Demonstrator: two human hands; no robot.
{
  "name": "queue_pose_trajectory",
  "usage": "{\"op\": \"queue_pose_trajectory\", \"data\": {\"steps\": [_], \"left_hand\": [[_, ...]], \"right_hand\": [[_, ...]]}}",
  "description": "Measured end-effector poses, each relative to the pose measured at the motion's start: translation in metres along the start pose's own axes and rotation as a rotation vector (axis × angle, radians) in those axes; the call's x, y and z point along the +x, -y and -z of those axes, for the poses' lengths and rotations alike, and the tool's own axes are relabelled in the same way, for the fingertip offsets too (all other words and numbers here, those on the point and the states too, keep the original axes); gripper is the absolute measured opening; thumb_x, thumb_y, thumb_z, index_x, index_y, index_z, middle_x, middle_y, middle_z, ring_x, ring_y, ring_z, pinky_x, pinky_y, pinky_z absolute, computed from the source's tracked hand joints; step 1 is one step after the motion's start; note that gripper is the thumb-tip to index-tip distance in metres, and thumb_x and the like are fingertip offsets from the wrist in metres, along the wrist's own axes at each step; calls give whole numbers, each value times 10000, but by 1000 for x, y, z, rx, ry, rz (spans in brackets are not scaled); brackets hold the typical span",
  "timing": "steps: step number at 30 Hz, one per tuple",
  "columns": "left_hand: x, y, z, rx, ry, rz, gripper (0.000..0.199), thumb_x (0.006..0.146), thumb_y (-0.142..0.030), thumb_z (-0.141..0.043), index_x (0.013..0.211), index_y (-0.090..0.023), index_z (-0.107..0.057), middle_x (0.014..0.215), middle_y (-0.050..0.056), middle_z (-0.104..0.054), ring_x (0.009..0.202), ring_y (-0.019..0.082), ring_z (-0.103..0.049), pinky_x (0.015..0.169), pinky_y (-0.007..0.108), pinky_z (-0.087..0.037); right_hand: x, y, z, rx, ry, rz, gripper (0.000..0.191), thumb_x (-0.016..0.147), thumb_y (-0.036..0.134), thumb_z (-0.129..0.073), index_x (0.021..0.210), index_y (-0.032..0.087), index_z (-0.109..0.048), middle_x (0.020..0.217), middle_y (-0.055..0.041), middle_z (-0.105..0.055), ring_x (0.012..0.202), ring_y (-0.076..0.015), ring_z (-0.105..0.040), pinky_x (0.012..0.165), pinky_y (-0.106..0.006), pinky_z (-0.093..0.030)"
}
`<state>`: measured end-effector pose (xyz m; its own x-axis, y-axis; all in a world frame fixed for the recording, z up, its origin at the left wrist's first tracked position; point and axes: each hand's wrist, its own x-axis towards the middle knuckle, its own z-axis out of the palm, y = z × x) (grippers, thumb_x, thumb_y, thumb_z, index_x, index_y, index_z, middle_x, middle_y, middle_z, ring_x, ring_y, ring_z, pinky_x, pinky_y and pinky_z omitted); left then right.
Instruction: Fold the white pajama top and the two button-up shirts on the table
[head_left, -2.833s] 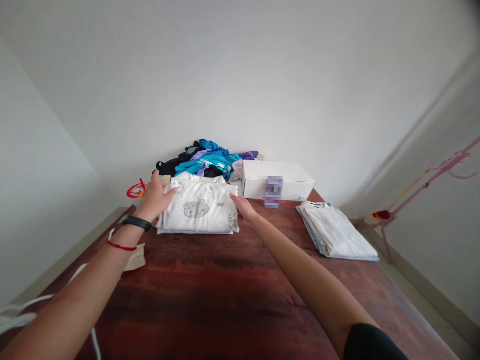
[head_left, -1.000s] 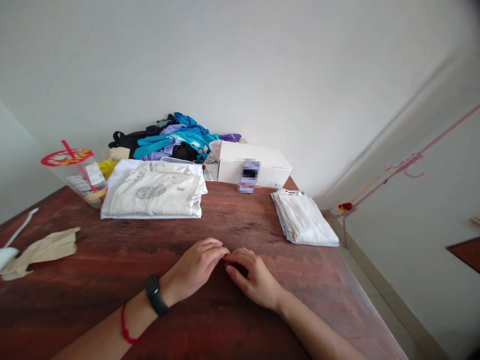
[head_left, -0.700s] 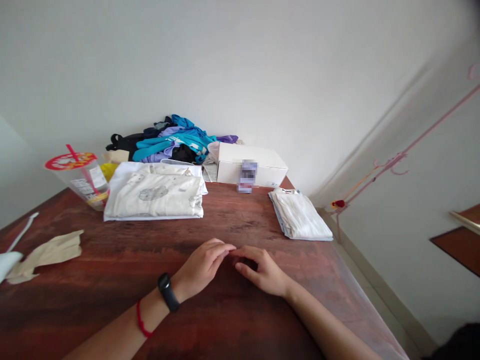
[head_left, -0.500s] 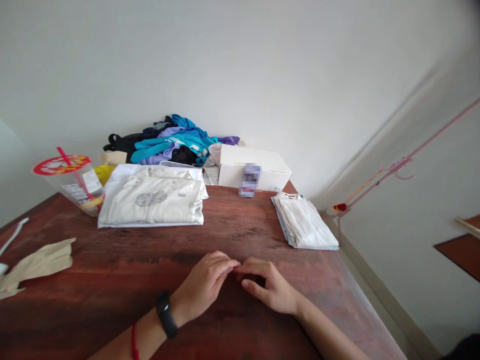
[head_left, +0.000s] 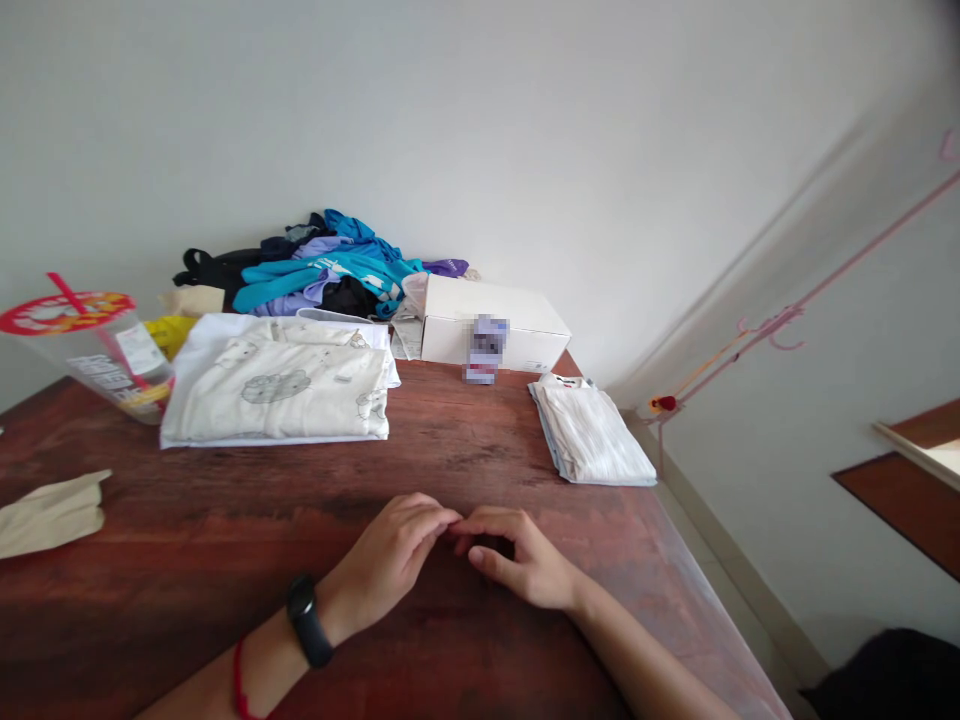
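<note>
Contact between the left hand [head_left: 400, 550] and the right hand [head_left: 529, 563] occurred only at the ends of the fingers, low over the wooden bench [head_left: 465, 450]. This contact point served as clock centre, with twelve o'clock toward the wall [head_left: 525, 140].

The step in hand was judged to be a neutral rest position. Good execution called for a light touch, relaxed wrists and both hands held short of the folded fabric, so that no fold was disturbed. Care was advisable just short of ten o'clock, where the drink cup [head_left: 105, 365] stood beside the fabric; a wide leftward sweep could have tipped it.

The left forearm entered from eight o'clock, the right from four. The left hand lay knuckles up, its wrist nearly straight above a black fitness band [head_left: 307, 622]. The right hand was arched, thumb apart from the index finger. All visible fingers were gently bent, released and grasping nothing visible. Whether the palms bore on the wood could not be determined.

The cartoon-print top [head_left: 307, 400] lay folded at ten o'clock on a white cloth [head_left: 193, 372], apart from the left hand. A folded white top [head_left: 596, 435] lay at two o'clock over pale-blue fabric [head_left: 548, 428].
</note>
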<state>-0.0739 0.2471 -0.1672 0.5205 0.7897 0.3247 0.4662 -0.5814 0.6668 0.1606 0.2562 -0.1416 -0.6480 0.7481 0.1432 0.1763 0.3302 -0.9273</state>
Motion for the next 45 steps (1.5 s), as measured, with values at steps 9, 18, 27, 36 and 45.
{"op": "queue_pose_trajectory", "data": {"steps": [9, 18, 27, 36, 45], "left_hand": [[10, -5, -1, 157, -29, -78, 306, 1027, -126, -421, 1184, -197, -673, 1060, 64, -731, 964, 189, -671, 884, 331, -531], [9, 0, 9, 246, -5, -103, 262, 1032, -147, -443, 1064, -190, -699, 981, 53, -725, 925, 192, -649, 854, 318, -494], [10, 0, 15, 268, 19, -127, 238, 1021, -145, -472, 1057, -195, -702, 973, 38, -723, 930, 190, -635, 845, 313, -481], [9, 7, 20, 276, 17, -117, 231, 1016, -145, -485, 1069, -200, -702, 986, 27, -724, 954, 184, -643, 871, 298, -475], [9, 15, 20, 187, -10, -39, 240, 1032, -228, -477, 1067, -216, -714, 1021, 27, -744, 1010, 193, -654, 930, 314, -475]], "right_hand": [[-5, -7, 0, 50, -44, -25, 379, 961, 473, -614, 1188, 194, -733, 1044, -77, -755, 951, -219, -693, 897, -368, -543], [-4, -13, 2, 80, -19, -71, 427, 946, 486, -634, 1232, 180, -719, 1000, -67, -762, 917, -205, -693, 888, -366, -537], [-4, -14, 1, 78, -34, -105, 428, 939, 492, -642, 1204, 166, -725, 963, -72, -756, 889, -200, -688, 850, -351, -533], [-4, -12, -4, 40, -63, -134, 443, 931, 528, -632, 1175, 174, -738, 925, -69, -757, 857, -209, -690, 802, -343, -540], [-6, -20, 68, -299, -643, 21, 347, 945, 489, -567, 1068, 219, -746, 1148, -103, -701, 1106, -269, -640, 955, -434, -515]]}}
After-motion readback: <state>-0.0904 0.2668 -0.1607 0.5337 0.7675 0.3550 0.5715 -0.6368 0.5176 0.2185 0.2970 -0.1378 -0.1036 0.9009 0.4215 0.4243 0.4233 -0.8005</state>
